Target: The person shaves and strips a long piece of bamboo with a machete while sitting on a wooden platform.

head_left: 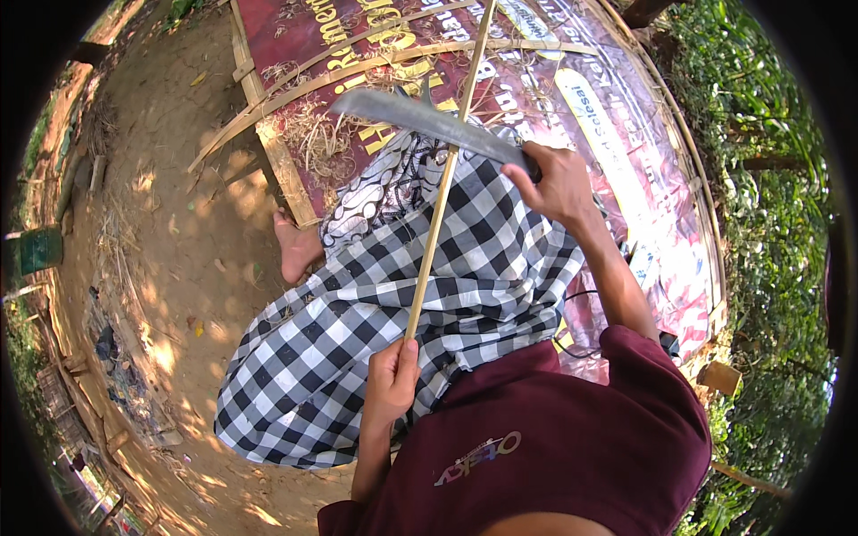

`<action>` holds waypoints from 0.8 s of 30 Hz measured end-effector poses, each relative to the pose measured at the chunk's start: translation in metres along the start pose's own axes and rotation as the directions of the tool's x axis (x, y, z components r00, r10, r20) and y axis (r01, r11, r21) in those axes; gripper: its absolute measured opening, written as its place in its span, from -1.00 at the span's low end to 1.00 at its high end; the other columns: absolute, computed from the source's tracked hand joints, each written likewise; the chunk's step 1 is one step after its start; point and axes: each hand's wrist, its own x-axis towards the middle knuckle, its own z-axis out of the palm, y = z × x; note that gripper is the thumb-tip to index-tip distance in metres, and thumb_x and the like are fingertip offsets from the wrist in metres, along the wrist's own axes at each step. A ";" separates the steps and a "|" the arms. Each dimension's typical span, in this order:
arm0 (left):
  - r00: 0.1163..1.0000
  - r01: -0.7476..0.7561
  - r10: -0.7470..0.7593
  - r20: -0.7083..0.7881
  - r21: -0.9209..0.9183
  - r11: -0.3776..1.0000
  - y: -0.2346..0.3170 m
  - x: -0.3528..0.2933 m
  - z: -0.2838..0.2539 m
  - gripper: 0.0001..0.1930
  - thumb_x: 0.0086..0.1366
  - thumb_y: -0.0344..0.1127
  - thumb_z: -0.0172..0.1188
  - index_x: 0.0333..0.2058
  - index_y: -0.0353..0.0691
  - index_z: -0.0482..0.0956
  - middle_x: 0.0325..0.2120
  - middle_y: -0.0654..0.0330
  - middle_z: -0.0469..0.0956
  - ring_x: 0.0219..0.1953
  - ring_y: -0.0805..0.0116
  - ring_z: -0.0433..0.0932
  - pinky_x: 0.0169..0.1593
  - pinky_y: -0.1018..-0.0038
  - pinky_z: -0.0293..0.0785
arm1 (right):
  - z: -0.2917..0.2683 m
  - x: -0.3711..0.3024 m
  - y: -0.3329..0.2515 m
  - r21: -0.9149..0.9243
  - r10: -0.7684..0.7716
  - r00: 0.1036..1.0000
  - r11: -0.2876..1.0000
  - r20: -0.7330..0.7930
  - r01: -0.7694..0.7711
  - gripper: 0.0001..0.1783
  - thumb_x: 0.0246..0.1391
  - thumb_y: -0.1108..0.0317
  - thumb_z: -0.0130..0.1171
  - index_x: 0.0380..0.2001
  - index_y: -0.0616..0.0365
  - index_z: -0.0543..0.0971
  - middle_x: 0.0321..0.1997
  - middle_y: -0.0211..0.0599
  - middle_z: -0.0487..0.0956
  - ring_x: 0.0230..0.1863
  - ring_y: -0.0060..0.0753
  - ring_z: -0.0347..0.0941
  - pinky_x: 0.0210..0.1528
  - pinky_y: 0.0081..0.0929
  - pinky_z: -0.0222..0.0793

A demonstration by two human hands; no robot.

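Note:
A long thin strip of pale wood or bamboo (435, 234) slants across my lap, its far end rising past the top of the view. My left hand (393, 377) is closed around its near part, by my waist. In my right hand (559, 181) is the dark handle of a machete, largely covered by the fingers. The machete's broad grey blade (402, 114) points left and crosses the strip, at or very close to its surface. A black-and-white checked cloth (483, 214) covers my legs, with a patterned cloth (371, 198) beside it under the blade.
I sit on a platform covered with a printed dark red sheet (626, 116). Curled shavings (326, 147) lie on it. Longer split strips (357, 67) stretch across its far side. Bare earth (161, 179) is on the left, with my foot (297, 246) there; green plants (760, 116) grow on the right.

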 end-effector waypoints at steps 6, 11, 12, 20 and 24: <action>0.985 -0.097 0.135 -0.103 0.310 0.946 0.010 0.010 0.007 -0.59 0.42 -0.22 0.01 -0.60 -0.31 0.30 -0.81 0.36 0.17 -0.73 0.63 0.09 -0.65 0.50 -0.03 | 0.012 -0.026 -0.044 -0.034 -0.515 0.856 0.856 0.030 0.516 -0.25 -0.05 -0.49 0.02 -0.65 0.08 0.47 -0.74 -0.35 0.41 -0.78 -0.25 0.38 -0.70 -0.33 0.24; 0.975 -0.110 0.184 -0.123 0.450 0.886 0.008 -0.005 0.001 -0.62 0.40 -0.24 0.03 -0.58 -0.33 0.33 -0.83 0.30 0.16 -0.70 0.63 0.09 -0.64 0.48 0.00 | 0.010 0.011 0.000 0.020 -0.112 0.993 0.994 0.039 0.111 -0.27 0.03 -0.41 0.00 -0.59 0.15 0.54 -0.75 -0.29 0.45 -0.74 -0.21 0.41 -0.64 -0.28 0.30; 0.981 -0.076 0.145 -0.131 0.427 0.901 0.005 -0.011 -0.001 -0.62 0.40 -0.24 0.03 -0.59 -0.33 0.33 -0.83 0.30 0.15 -0.71 0.63 0.09 -0.64 0.48 0.00 | 0.011 0.018 0.012 0.088 0.061 0.998 0.994 0.031 -0.064 -0.28 0.07 -0.37 -0.01 -0.56 0.17 0.56 -0.77 -0.25 0.45 -0.73 -0.19 0.42 -0.63 -0.26 0.32; 0.980 -0.119 0.168 -0.104 0.368 0.922 0.006 0.002 0.004 -0.62 0.41 -0.24 0.02 -0.58 -0.34 0.33 -0.82 0.31 0.13 -0.70 0.62 0.06 -0.63 0.46 -0.03 | 0.018 -0.020 -0.036 0.017 -0.291 0.955 0.957 0.056 0.291 -0.30 -0.03 -0.40 0.09 -0.64 0.11 0.48 -0.78 -0.30 0.42 -0.74 -0.20 0.42 -0.66 -0.29 0.27; 0.993 -0.066 0.097 -0.072 0.348 0.935 0.008 0.008 -0.003 -0.60 0.43 -0.22 -0.01 -0.58 -0.33 0.31 -0.81 0.33 0.13 -0.69 0.62 0.05 -0.63 0.46 -0.04 | 0.025 -0.028 -0.053 0.018 -0.533 0.846 0.846 0.010 0.533 -0.30 -0.15 -0.42 0.18 -0.68 0.07 0.39 -0.75 -0.36 0.33 -0.74 -0.26 0.36 -0.63 -0.34 0.20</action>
